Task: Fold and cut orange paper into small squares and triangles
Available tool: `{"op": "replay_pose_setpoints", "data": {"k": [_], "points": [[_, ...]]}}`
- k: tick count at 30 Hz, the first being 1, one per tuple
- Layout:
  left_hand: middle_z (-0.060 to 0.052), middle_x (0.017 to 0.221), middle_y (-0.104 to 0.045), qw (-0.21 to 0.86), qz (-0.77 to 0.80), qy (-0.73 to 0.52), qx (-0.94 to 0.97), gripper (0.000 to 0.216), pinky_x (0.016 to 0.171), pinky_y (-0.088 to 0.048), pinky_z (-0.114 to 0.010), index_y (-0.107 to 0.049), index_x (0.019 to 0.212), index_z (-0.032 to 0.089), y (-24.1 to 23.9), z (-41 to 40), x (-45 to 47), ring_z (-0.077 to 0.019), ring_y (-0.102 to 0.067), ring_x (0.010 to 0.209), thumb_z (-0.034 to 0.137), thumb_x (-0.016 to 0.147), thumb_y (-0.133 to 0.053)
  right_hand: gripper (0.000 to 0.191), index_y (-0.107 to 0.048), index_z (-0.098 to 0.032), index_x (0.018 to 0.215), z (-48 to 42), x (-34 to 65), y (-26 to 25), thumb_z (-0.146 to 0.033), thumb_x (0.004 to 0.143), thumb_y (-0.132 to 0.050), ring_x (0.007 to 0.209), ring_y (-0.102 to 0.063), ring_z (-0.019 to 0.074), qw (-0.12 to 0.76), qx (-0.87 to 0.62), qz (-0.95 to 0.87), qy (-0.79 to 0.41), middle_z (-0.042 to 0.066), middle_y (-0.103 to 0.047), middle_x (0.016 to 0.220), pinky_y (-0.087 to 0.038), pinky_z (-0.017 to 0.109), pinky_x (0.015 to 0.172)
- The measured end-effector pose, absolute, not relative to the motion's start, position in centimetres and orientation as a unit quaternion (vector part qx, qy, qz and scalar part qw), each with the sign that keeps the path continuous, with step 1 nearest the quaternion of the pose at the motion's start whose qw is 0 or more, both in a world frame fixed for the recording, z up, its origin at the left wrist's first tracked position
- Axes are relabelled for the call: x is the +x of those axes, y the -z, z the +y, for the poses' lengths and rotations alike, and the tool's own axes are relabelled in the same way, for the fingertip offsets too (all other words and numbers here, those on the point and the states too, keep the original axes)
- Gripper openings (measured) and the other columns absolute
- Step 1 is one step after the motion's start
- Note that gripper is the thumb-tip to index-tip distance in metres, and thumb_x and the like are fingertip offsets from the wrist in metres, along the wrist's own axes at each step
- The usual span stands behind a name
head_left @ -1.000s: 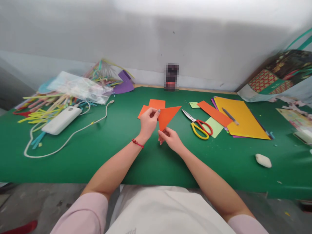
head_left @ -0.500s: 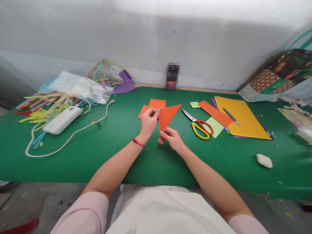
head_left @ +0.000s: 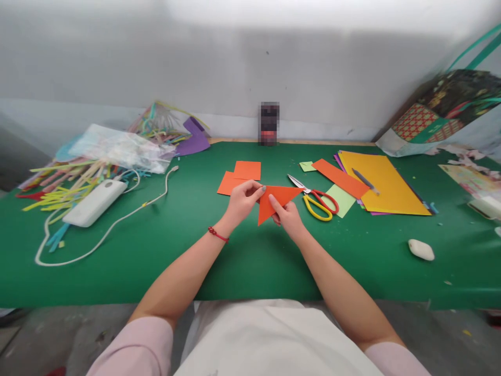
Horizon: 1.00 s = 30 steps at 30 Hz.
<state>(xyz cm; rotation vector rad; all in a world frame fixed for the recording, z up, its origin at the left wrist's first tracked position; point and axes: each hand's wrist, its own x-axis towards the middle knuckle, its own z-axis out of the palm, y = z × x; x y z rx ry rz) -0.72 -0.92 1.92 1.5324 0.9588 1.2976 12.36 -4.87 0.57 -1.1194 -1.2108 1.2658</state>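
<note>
An orange paper triangle point(head_left: 285, 194), folded from a sheet, is held between both hands above the green table point(head_left: 188, 261). My left hand point(head_left: 243, 201) pinches its upper left corner with thumb and finger. Along the lower right edge, my right hand point(head_left: 288, 215) grips it, thumb lying on top and fingers beneath. Behind my left hand two orange paper squares point(head_left: 248, 170) overlap on the table. Just right of the triangle lie scissors point(head_left: 313, 198) with one red and one yellow handle.
An orange strip point(head_left: 340, 178), pale green paper point(head_left: 341, 201) and yellow sheets point(head_left: 391, 190) with a pen point(head_left: 365, 180) lie to the right. A white case point(head_left: 421, 249) sits nearer. At left are a white power bank point(head_left: 94, 202), its cable point(head_left: 117, 224) and a heap of pipe cleaners point(head_left: 58, 183).
The triangle has turned and come lower, clear of the orange squares. My right hand has shifted from its bottom tip to its right edge, while my left hand keeps its pinch.
</note>
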Motion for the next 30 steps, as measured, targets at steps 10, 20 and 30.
{"op": "replay_pose_setpoints", "data": {"k": [10, 20, 30], "points": [[0.000, 0.066, -0.061, 0.508, 0.376, -0.510, 0.584, 0.029, 0.055, -0.049, -0.022, -0.062, 0.071, 0.018, -1.95, -0.69, -0.70, -0.0106, -0.057, 0.060, 0.044, 0.062, -0.071, 0.053, -0.049, -0.020, 0.049, -4.48, 12.22, -0.15, -0.069, 0.066, -0.057, 0.027, -0.029, 0.0069, 0.528, -0.477, -0.488, -0.505, -0.006, -0.035, 0.030, -0.024, 0.024, 0.030], [0.002, 0.057, -0.053, 0.447, 0.395, -0.526, 0.606, 0.035, 0.052, -0.043, -0.022, -0.056, 0.060, 0.018, -2.04, -0.71, -0.67, -0.0094, -0.049, 0.053, 0.050, 0.070, -0.064, 0.051, -0.046, -0.020, 0.048, -4.49, 12.27, 0.22, -0.063, 0.072, -0.055, 0.029, -0.031, 0.0079, 0.507, -0.464, -0.505, -0.522, -0.004, -0.038, 0.032, -0.027, 0.025, 0.032], [0.004, 0.054, -0.039, 0.356, 0.406, -0.512, 0.668, 0.039, 0.048, -0.031, -0.023, -0.046, 0.059, 0.018, -2.34, -0.94, -0.87, -0.0088, -0.035, 0.051, 0.050, 0.080, -0.053, 0.052, -0.044, -0.019, 0.045, -4.74, 12.46, -0.44, -0.061, 0.072, -0.056, 0.032, -0.034, 0.0067, 0.521, -0.478, -0.516, -0.483, -0.004, -0.039, 0.034, -0.027, 0.023, 0.034]]}}
